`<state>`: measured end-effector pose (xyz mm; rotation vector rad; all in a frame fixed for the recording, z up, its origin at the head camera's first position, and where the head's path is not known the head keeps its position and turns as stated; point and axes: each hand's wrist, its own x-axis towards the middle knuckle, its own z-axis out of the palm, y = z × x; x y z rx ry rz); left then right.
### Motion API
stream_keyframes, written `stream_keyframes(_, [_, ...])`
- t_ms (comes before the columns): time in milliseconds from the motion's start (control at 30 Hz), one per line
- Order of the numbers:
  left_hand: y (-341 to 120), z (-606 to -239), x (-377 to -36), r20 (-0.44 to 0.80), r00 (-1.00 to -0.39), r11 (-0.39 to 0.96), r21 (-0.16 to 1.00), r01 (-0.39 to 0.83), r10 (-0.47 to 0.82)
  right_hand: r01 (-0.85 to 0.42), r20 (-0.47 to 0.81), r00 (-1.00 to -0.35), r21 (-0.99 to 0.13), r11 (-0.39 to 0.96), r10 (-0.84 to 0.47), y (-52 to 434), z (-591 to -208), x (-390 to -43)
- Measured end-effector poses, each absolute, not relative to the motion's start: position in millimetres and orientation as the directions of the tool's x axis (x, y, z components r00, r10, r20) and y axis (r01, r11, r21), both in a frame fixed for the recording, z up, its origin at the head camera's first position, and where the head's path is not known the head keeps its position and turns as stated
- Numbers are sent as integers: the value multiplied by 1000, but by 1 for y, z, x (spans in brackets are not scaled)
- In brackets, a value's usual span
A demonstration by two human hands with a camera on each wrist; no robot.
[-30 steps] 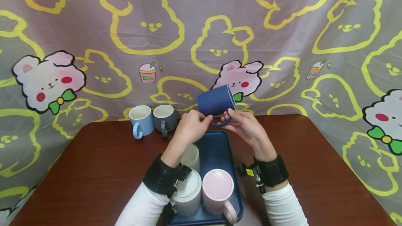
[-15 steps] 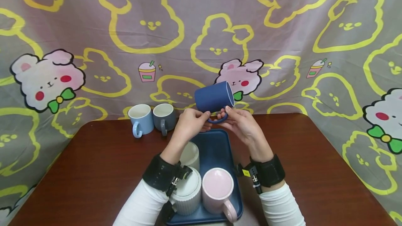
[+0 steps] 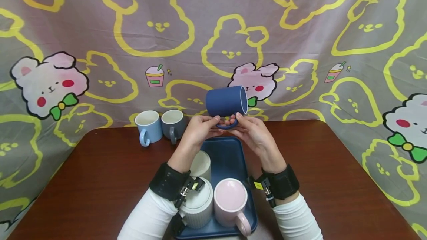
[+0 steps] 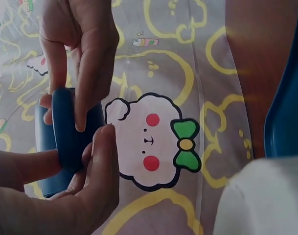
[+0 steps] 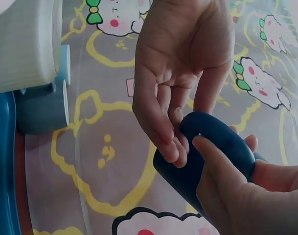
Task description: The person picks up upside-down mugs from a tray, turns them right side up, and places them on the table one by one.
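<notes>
Holding the dark blue mug (image 3: 226,102) on its side above the far end of the blue tray (image 3: 230,151), left hand (image 3: 199,132) and right hand (image 3: 251,134) both pinch its handle. Two mugs already stand far left on the table (image 3: 100,180); the pink mug (image 3: 230,201) and two white cups remain in the tray, so seemingly halfway.
</notes>
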<state>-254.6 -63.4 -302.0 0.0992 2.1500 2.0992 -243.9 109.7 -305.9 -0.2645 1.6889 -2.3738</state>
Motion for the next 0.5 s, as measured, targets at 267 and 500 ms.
stream_keyframes(267, [-63,-302,-256,-74,-983,-102,990,-92,170,82,19,-955,-942,-325,-295,110,-308,-245])
stream_keyframes(500, [-65,-302,-257,-91,-975,-212,968,-135,203,117,-19,-955,-941,-316,-297,110,-307,-246])
